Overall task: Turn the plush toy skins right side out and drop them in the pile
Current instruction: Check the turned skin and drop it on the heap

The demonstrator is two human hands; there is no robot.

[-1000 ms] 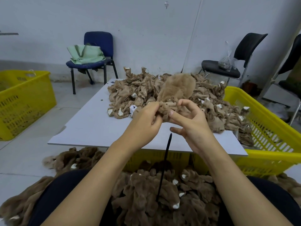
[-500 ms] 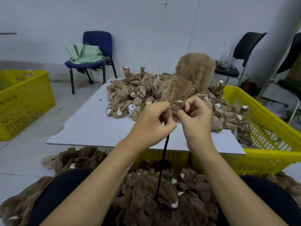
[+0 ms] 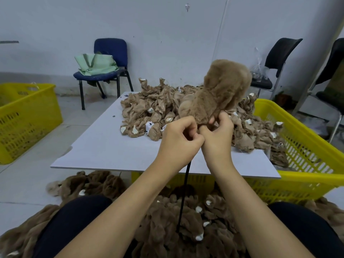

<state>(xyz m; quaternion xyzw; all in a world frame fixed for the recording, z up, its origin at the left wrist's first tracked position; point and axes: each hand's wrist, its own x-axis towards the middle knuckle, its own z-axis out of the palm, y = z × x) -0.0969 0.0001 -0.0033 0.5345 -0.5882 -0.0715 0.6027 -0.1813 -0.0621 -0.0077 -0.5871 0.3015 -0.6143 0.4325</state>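
From my feed I see both hands raised over the near edge of the white surface (image 3: pixel 104 146), meeting at the bottom of one plush skin (image 3: pixel 219 95) that stands up furry side out above them. The left hand (image 3: pixel 178 142) is curled tight, its fingertips pinching at the skin's lower edge, and the right hand (image 3: pixel 217 138) grips the same lower edge from the other side, thumb up against the fur. A thin black rod (image 3: pixel 184 196) rises from between the knees to the hands; I think it runs up into the skin, but the hands hide its top, so I cannot tell. Behind the held skin, a heap of inside-out skins (image 3: pixel 154 108) covers the far half of the surface and spills toward the yellow crate (image 3: pixel 305 146) on the right. Below the surface, on the floor and across the lap, lies the pile of furry turned skins (image 3: pixel 176 220), dotted with white patches. A second yellow crate (image 3: pixel 26 120) sits on the floor at left, a blue chair (image 3: pixel 109 58) with a green bag (image 3: pixel 95 64) stands by the wall, and a black chair (image 3: pixel 275 58) stands at right.
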